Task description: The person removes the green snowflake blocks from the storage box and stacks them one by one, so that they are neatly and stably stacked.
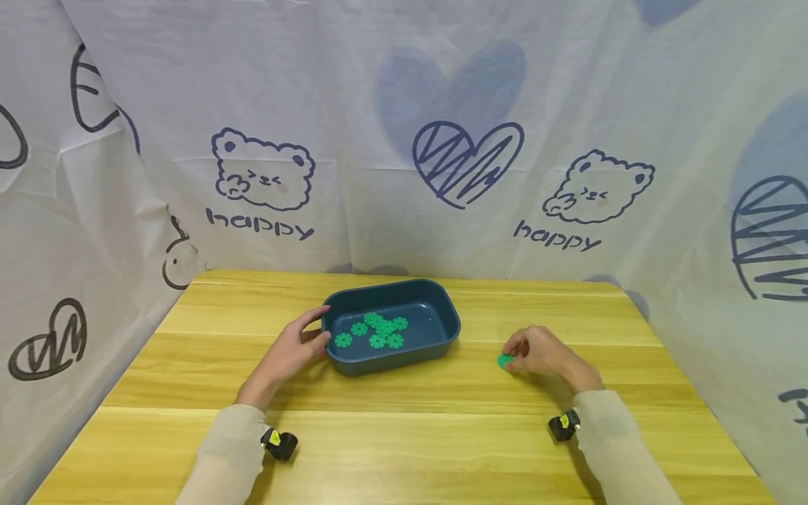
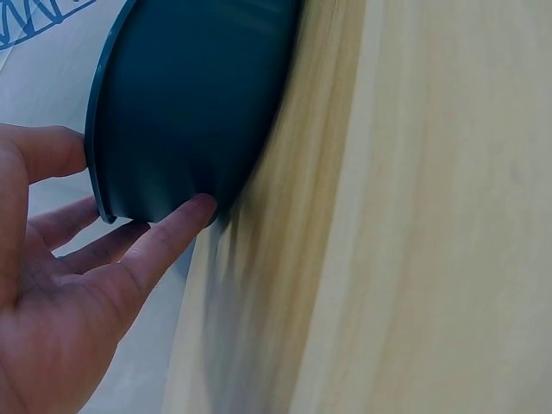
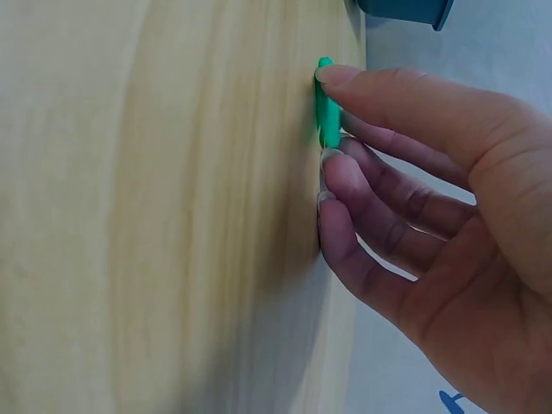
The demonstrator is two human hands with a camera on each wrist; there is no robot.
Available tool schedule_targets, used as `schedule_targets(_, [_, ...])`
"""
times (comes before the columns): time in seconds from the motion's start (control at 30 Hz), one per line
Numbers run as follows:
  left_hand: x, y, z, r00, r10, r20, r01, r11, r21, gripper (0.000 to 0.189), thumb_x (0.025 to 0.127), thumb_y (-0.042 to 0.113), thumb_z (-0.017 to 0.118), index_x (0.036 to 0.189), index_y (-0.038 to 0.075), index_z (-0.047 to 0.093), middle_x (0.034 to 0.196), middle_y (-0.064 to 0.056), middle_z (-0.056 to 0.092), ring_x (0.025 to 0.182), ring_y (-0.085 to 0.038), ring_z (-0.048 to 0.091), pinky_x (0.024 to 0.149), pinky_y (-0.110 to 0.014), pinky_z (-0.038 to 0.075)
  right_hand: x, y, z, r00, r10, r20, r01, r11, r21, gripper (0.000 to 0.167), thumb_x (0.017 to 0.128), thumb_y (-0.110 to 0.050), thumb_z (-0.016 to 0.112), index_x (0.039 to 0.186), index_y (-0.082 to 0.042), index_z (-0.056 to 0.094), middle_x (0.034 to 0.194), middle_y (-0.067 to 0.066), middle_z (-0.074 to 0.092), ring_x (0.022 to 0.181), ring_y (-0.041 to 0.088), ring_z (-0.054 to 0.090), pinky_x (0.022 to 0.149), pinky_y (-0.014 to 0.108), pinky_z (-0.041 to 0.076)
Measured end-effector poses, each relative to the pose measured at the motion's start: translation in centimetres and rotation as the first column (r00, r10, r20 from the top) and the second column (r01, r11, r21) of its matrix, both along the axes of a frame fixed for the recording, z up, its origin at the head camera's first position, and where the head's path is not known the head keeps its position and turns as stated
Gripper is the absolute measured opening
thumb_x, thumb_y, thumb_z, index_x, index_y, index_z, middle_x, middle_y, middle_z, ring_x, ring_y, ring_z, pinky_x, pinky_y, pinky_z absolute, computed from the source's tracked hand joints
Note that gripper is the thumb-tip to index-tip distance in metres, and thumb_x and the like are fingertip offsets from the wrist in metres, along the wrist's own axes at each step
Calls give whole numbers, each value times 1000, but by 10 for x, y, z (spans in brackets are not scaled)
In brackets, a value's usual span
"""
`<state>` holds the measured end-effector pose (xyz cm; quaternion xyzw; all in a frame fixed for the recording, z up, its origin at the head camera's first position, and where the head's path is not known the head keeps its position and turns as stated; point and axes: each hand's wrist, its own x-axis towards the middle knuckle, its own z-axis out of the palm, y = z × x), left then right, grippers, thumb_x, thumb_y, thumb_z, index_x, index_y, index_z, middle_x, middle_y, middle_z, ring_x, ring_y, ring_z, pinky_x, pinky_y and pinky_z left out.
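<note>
Green disc [image 1: 503, 360] sits in a fingertip pinch of the right hand [image 1: 536, 351], at that hand's nine o'clock, taking twelve as the far side; whether it is clear of the tabletop [image 1: 404, 435] I cannot tell. The hold looks shallow, with the thumb on the disc's edge, so a slip of that thumb could let the thin piece drop or skid. The left hand [image 1: 299, 351] grips the nine o'clock end of the blue container [image 1: 457, 330], index finger at the rim and thumb lower on the outer wall. Should it push or lift unevenly, the container could slide or tip, shifting what lies loose inside. Those other green discs [image 1: 384, 327] spread from the container's middle toward nine o'clock, several overlapping, and their notched edges could catch on one another. The container stands well apart from the right hand, at its nine-to-ten o'clock; over such a gap, a weak pinch could fail. Beyond, at twelve o'clock, hangs a printed curtain [image 1: 353, 105].
</note>
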<state>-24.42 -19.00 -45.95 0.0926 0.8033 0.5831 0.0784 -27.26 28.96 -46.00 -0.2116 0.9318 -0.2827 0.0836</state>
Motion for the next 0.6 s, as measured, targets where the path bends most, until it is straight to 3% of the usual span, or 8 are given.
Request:
schedule_targets(0.4, [-1,1,0,1000,-5,0,5,1000,-18,59,107,12,52,162,7,30,169,-24,23,146,-48,43,103,-43,58,-1,0,4,999,-29,-20,29,1000,3,27,83,-20,87,104,-6,79,95,5,77,76,9,61,65,21,52])
schedule_targets(0.6, [-1,1,1,1000,-9,-9,9,1000,-14,59,107,11,52,161,6,30,169,-25,22,146,-48,44,103,-44,58,-9,-21,25,997,-41,-72,36,997,-72,28,87,-21,84,107,-3,79,90,4,75,78,12,63,66,22,54])
